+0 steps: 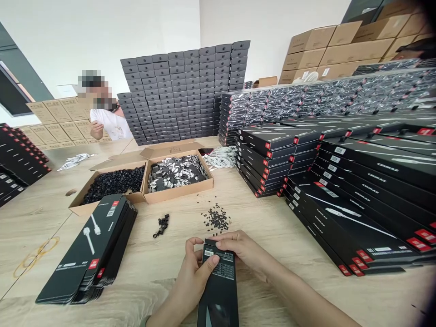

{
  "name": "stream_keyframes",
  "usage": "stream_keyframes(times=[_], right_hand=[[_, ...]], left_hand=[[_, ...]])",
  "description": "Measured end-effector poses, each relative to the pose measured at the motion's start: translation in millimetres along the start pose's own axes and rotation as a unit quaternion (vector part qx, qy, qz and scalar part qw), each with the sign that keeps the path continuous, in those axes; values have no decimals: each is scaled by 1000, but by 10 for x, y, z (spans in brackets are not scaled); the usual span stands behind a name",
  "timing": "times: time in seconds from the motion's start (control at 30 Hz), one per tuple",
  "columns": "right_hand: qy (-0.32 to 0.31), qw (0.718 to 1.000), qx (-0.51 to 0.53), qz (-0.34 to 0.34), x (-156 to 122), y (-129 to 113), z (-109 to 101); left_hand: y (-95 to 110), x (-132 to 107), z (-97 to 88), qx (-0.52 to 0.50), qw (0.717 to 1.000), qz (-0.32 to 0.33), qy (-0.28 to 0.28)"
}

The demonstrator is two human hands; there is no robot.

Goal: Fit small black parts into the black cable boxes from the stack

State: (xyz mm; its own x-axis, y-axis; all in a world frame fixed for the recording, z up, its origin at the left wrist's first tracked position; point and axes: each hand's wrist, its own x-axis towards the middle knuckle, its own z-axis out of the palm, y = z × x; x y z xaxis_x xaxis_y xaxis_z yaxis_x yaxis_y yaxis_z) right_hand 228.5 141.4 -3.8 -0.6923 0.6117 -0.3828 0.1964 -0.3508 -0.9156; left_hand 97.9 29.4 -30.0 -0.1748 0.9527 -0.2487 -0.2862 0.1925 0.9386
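Both of my hands hold one long black retail box (pixel 218 286) end-on over the wooden table (pixel 163 254). My left hand (pixel 194 274) grips its left side, thumb pressed on the top face and fingers curled near the far end. My right hand (pixel 238 247) pinches the box's far end flap. Just beyond my fingers lies a small heap of black plastic bits (pixel 216 219). A smaller clump of black bits (pixel 162 225) lies to its left.
A stack of flat black sleeves (pixel 90 250) lies at my left. Two open cartons hold black bits (pixel 114 184) and black-white pieces (pixel 177 172). Stacked black boxes (pixel 357 190) fill the right side, white cables (pixel 221 156) behind. A person in white (pixel 109 120) sits far left.
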Motion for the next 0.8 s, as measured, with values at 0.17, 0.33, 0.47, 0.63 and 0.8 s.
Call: stream_keyframes(times=[0.17, 0.33, 0.47, 0.63, 0.8], right_hand=[[33, 997, -59, -46, 29, 28, 37], [7, 979, -144, -141, -43, -5, 94], [16, 957, -224, -184, -91, -17, 137], [45, 867, -416, -271, -90, 30, 139], [45, 790, -526, -311, -67, 106, 126]], left_hand=[[-7, 19, 5, -2, 1000, 0, 14], [-5, 37, -8, 0, 999, 6, 33], [10, 46, -33, -6, 999, 8, 33], [34, 62, -51, -9, 999, 21, 30], [52, 64, -51, 14, 999, 40, 18]])
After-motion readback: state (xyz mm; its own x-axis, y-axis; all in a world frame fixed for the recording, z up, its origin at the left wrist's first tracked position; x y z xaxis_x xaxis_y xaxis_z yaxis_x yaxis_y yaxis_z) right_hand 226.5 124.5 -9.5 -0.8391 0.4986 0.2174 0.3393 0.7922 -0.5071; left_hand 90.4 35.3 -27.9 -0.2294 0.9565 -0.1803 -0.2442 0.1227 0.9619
